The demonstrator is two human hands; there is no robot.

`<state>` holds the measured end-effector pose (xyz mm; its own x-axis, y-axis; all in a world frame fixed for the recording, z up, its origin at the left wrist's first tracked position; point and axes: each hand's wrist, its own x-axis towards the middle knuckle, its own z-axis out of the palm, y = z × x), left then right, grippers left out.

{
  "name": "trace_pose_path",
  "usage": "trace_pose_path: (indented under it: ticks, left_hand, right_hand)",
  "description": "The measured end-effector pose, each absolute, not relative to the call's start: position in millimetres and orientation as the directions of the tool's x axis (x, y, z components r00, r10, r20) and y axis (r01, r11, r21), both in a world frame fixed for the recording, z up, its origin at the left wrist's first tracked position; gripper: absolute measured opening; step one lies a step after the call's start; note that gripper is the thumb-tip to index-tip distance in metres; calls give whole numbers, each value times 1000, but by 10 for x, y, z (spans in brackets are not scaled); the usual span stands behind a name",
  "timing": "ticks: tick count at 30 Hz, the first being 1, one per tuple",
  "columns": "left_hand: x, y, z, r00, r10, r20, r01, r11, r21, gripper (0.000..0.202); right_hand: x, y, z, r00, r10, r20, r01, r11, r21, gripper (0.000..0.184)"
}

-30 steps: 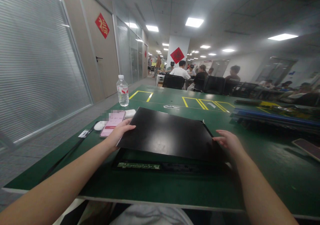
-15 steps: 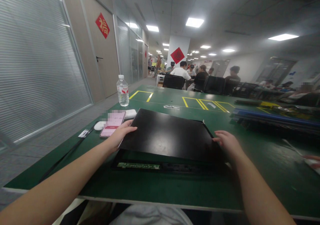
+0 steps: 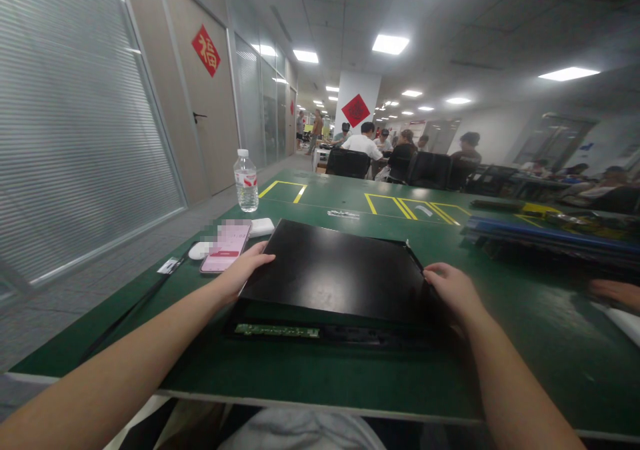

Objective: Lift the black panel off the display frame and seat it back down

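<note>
A flat, glossy black display panel (image 3: 335,270) lies between my hands, over a dark frame (image 3: 380,337) on the green table. A green circuit board strip (image 3: 277,331) shows along the frame's near side. My left hand (image 3: 250,267) grips the panel's left edge, its thumb on top and the other fingers mostly hidden beneath. At the right edge my right hand (image 3: 450,287) is closed, thumb and fingers pinched at the panel's rim. The underside of the panel is out of sight.
Left of the panel lie a phone (image 3: 227,250), a white case (image 3: 261,227) and a black strap (image 3: 135,310). A water bottle (image 3: 246,183) stands behind them. Blue-edged panels (image 3: 540,231) are stacked at right, near another person's hand (image 3: 617,293). Yellow tape (image 3: 400,207) marks the table (image 3: 320,383).
My right hand has closed in on the panel's right edge, and the panel's right side sits slightly further left. The other person's hand at right has moved further into view.
</note>
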<state>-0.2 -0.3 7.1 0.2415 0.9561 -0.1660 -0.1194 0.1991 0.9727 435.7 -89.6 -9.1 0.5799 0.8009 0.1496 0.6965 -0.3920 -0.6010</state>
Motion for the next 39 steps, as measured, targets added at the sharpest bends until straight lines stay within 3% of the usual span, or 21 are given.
trace_pose_path:
  ticks: [11,23,33,39]
  left_hand:
    - [33,-29,76,274,950,-151,-179,204,962,53]
    - [57,-42,72,227,966,-125,-187,170,968,60]
    - [13,-13,97,203,976,-75,-144,106,984,52]
    - [-47,36,92,164,986,4,-6,-3,1000,46]
  right_hand:
    - [4356,-893,-109,530,831,167,777,-398,-488,20]
    - [4456,-877,-141,565,811,151,711,-386,-587,15]
    - [4460,-878,-133,571,813,112,677,-390,-625,16]
    - [4434,-872,-117,594,795,120,654,-391,-647,13]
